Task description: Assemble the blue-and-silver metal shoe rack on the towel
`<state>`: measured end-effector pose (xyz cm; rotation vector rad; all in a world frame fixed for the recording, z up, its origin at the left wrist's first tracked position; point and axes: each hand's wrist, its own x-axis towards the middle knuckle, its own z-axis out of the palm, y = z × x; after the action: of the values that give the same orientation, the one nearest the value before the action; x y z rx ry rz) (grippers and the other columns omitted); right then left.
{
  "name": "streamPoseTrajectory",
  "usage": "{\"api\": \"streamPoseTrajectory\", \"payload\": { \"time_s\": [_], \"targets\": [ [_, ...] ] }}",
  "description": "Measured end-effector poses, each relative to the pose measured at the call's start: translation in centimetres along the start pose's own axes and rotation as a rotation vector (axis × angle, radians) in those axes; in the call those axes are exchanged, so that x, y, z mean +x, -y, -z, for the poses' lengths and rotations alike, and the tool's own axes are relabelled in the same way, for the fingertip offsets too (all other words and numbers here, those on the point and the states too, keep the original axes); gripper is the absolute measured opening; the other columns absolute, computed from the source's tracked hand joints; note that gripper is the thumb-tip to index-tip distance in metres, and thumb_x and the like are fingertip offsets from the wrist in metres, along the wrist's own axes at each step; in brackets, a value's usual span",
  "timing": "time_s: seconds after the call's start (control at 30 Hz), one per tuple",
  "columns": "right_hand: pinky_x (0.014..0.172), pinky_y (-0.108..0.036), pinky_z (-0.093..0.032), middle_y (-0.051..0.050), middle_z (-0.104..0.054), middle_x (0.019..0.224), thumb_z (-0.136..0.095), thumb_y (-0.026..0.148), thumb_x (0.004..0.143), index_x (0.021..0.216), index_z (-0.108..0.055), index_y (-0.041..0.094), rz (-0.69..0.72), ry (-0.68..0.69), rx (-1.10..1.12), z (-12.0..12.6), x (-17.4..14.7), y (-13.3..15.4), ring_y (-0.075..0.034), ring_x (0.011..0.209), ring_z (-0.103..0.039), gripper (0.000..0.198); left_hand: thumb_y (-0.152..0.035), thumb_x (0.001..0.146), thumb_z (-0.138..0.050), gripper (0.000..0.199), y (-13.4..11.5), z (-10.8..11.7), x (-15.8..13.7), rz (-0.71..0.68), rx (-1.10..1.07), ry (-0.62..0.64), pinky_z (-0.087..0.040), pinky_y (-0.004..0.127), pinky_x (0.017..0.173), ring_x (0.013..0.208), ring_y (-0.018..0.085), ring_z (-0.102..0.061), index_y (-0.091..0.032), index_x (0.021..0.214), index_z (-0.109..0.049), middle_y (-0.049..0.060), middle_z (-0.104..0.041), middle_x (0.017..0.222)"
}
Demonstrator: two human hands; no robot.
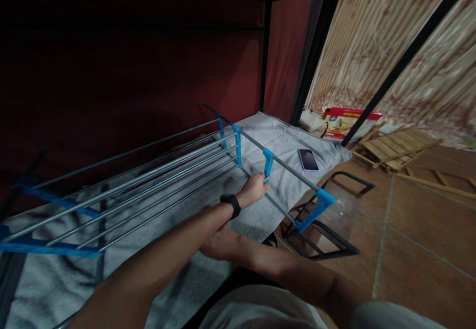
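A drying rack (148, 173) of thin metal rods and blue plastic joints stretches across a grey blanket (282, 126). My left hand (255, 190), with a black watch on its wrist, is closed at the lower end of a blue bracket (267, 163), around a rod end of the rack. Crossing beneath my left forearm is my right hand (221, 242). Its fingers are hidden behind that forearm, so what they hold does not show. Another blue joint (316, 210) sits at the rack's right end.
A phone (308, 160) lies on the blanket, right of the rack. Black metal posts (266, 56) and a dark red panel (186, 71) stand behind. On the tiled floor are a black-framed item (327, 240), a wooden folding piece (401, 145) and a red-yellow box (345, 123).
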<state>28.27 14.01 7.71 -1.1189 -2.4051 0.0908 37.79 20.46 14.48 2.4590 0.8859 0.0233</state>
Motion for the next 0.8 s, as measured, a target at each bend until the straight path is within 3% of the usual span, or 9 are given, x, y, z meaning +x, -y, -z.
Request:
{"api": "streamPoseTrajectory", "payload": {
  "time_s": [0.13,0.27,0.33,0.43,0.53,0.67,0.8],
  "targets": [
    [0.105,-0.035,-0.047,-0.006,-0.066,0.128,-0.045,0.016,0.097,0.119,-0.065,0.019,0.033,-0.02,-0.083,0.4,-2.2,0.0,-0.021,0.123,-0.057,0.03,-0.028,0.095,-0.056,0.02,0.1,-0.5,-0.3,0.006,-0.022,-0.034,-0.05,0.03,0.085,0.103,0.024,-0.067,-0.014,0.108,-0.057,0.015,-0.071,0.111],
    [0.106,-0.038,-0.045,-0.008,-0.061,0.133,-0.049,0.021,0.096,0.127,-0.061,0.021,0.052,-0.142,0.008,2.4,-7.7,-1.1,-0.021,0.127,-0.051,0.033,-0.028,0.096,-0.055,0.015,0.1,-0.6,-0.1,0.027,-0.042,-0.054,-0.05,0.03,0.085,0.103,0.024,-0.068,-0.015,0.104,-0.058,0.014,-0.071,0.11],
    [0.102,-0.037,-0.047,-0.007,-0.065,0.124,-0.044,0.017,0.096,0.115,-0.064,0.021,-0.103,-0.288,0.103,3.5,-10.9,-2.5,-0.019,0.119,-0.055,0.027,-0.027,0.096,-0.055,0.016,0.1,-0.8,0.1,0.045,-0.05,-0.064,-0.05,0.03,0.087,0.105,0.024,-0.068,-0.016,0.107,-0.058,0.014,-0.072,0.11],
    [0.089,-0.035,-0.052,-0.006,-0.066,0.103,-0.039,0.013,0.096,0.099,-0.063,0.021,-0.452,-0.551,0.205,5.5,-14.4,-5.9,-0.018,0.1,-0.06,0.025,-0.025,0.096,-0.054,0.019,0.0,-0.9,0.2,0.07,-0.062,-0.073,-0.049,0.03,0.09,0.108,0.023,-0.067,-0.016,0.112,-0.058,0.013,-0.072,0.111],
    [0.092,-0.039,-0.051,-0.008,-0.063,0.108,-0.044,0.016,0.092,0.109,-0.059,0.02,-0.717,-0.779,0.176,7.3,-15.4,-9.7,-0.021,0.106,-0.059,0.023,-0.025,0.096,-0.053,0.02,-0.1,-0.4,0.0,0.076,-0.067,-0.065,-0.049,0.03,0.09,0.107,0.022,-0.067,-0.018,0.113,-0.06,0.012,-0.072,0.11],
    [0.111,-0.046,-0.04,-0.014,-0.052,0.139,-0.05,0.02,0.086,0.135,-0.049,0.017,-0.791,-0.752,0.191,8.2,-13.9,-13.5,-0.025,0.132,-0.048,0.049,-0.024,0.096,-0.052,0.02,-0.1,0.5,-0.2,0.082,-0.068,-0.053,-0.05,0.029,0.086,0.102,0.023,-0.068,-0.019,0.111,-0.064,0.011,-0.073,0.108],
    [0.101,-0.04,-0.047,-0.011,-0.063,0.128,-0.047,0.021,0.088,0.134,-0.05,0.018,-0.813,-0.668,0.315,7.8,-12.3,-14.4,-0.023,0.117,-0.06,0.046,-0.024,0.095,-0.053,0.022,0.1,0.7,-0.4,0.076,-0.089,-0.057,-0.049,0.025,0.084,0.101,0.02,-0.068,-0.022,0.113,-0.066,0.008,-0.073,0.109]
  ]
}}
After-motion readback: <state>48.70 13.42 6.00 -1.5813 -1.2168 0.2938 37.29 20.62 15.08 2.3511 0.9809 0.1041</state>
